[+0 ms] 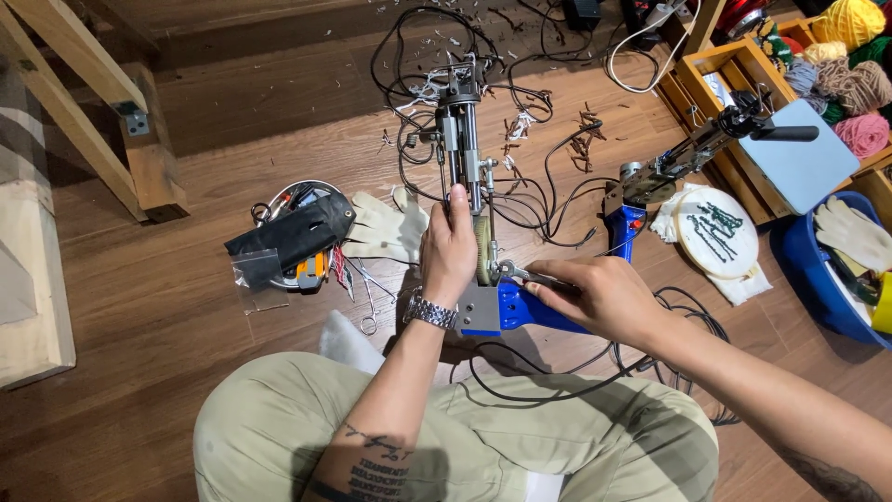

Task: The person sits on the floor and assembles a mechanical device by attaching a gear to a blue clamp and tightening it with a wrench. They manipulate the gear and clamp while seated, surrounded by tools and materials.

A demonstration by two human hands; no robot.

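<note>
A dark wooden floor (186, 307) fills the frame, littered with yarn snippets and a tangle of black cables (520, 200) in the upper middle. We sit cross-legged at the bottom of the frame with a tufting gun (469, 177) standing on end at the centre, its blue handle (525, 311) toward us and its needle end pointing to the top edge. Our left hand (449, 251) is clenched around the gun's metal body beside the gear wheel (482, 251). Our right hand (604, 296) grasps a small wrench (518, 272) whose head sits at a fitting just right of the gear. We judge the adjustment to be mid-course: the wrench is engaged, the gun looks assembled, and we cannot tell whether the fitting is being loosened or tightened. A second gun (683, 158) lies untouched at the upper right, beside an embroidery hoop (715, 232) and a box of yarn (850, 65). Left of centre lie white gloves (386, 228), a black pouch (293, 232) over a round tin, and scissors (369, 297), none in use.
</note>
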